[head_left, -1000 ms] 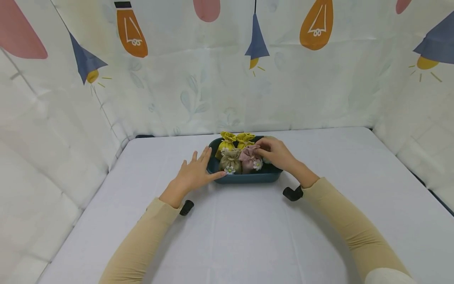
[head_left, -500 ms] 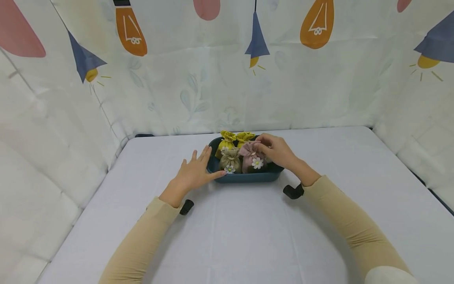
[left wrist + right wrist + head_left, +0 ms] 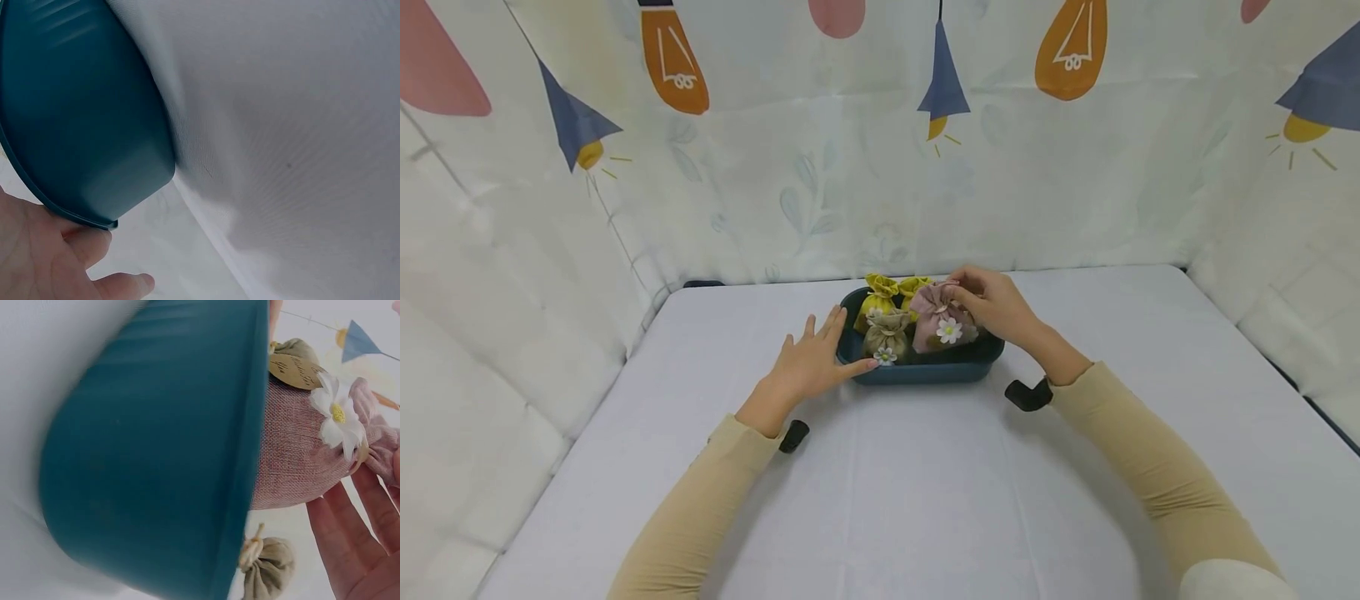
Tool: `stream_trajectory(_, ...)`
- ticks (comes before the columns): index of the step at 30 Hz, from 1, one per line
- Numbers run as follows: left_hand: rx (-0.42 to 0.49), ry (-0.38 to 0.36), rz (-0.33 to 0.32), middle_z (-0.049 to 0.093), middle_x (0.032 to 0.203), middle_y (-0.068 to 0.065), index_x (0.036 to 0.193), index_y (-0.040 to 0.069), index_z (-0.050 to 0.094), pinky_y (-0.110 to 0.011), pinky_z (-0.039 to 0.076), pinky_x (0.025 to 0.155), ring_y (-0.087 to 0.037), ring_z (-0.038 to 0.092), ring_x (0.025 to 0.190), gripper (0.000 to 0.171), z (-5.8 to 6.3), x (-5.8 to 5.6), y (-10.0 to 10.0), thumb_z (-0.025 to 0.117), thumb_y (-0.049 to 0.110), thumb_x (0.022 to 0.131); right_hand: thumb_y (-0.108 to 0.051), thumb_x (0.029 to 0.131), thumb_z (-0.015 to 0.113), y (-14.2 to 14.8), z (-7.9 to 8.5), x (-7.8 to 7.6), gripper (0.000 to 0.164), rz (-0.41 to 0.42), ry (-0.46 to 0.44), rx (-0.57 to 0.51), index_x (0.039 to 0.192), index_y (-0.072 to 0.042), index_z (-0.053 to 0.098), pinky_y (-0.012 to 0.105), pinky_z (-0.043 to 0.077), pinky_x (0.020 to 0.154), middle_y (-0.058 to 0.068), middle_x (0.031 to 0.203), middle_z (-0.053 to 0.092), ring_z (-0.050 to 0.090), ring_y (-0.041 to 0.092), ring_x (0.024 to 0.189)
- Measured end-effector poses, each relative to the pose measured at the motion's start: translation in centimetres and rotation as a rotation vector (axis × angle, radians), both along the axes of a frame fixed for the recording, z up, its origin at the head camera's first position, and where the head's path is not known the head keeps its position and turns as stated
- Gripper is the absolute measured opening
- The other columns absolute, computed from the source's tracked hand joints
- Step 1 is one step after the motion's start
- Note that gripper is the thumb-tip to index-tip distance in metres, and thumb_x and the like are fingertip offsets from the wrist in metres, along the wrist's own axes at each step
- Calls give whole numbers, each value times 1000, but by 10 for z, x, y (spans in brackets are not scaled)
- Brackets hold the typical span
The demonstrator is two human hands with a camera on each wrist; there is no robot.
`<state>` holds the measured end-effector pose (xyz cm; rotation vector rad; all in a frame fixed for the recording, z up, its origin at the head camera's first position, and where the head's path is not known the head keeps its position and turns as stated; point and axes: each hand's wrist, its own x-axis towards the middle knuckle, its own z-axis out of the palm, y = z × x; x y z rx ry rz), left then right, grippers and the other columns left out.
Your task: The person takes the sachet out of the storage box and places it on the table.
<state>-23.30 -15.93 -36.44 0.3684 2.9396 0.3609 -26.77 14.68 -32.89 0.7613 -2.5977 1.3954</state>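
Note:
A pink drawstring sachet [image 3: 931, 323] with a white flower is pinched at its gathered neck by my right hand [image 3: 1003, 310]. It hangs slightly tilted over the right half of a dark teal basin [image 3: 925, 374]; in the right wrist view the rim hides its lower part. My left hand [image 3: 805, 365] rests against the basin's left end, fingers spread and fairly straight, thumb along the front rim. Inside the basin, an olive-beige sachet [image 3: 887, 335] stands in front of two yellow sachets [image 3: 878, 305]. Another beige sachet [image 3: 269, 569] shows past the rim in the right wrist view.
The basin stands near the back edge of a table with a white cloth [image 3: 925, 483]. Behind it hangs a pale curtain [image 3: 880, 192] printed with lamps and bulbs. A black wrist camera mount [image 3: 1028, 395] sits under the right wrist.
The right hand has raised the pink sachet from among the others and shifted it slightly right, tilting it. The left hand has stayed in place at the basin.

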Motion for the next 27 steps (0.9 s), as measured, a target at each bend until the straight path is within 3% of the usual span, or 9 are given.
stream_trajectory(4,-1,0,1,2,172,-8,167,13,4,-74,8,116,-45,3,154,115,1,0,-1,50,83,88,-17,107,58,2,6,1,19,-10,1,-4,116,-3,67,36,53,74,14,107,72,69,27,97)
stream_trajectory(12,-7,7,3,4,172,-8,167,13,3,-73,9,117,-45,3,154,116,2,-1,0,50,84,87,-14,106,59,11,15,0,20,-19,27,-34,118,1,66,49,59,85,17,113,69,70,30,100)
stream_trajectory(17,-26,-4,7,5,172,-10,166,12,1,-72,8,117,-44,0,155,117,3,-1,0,50,84,87,-14,106,59,20,18,-2,22,-40,42,-24,119,2,65,48,59,86,18,115,69,70,32,100)
stream_trajectory(27,-44,-16,11,2,172,-9,166,13,-1,-72,5,117,-44,-3,155,116,5,1,1,50,83,89,-13,107,57,41,20,-2,22,-100,64,-48,119,5,64,28,60,85,20,114,69,68,38,107)
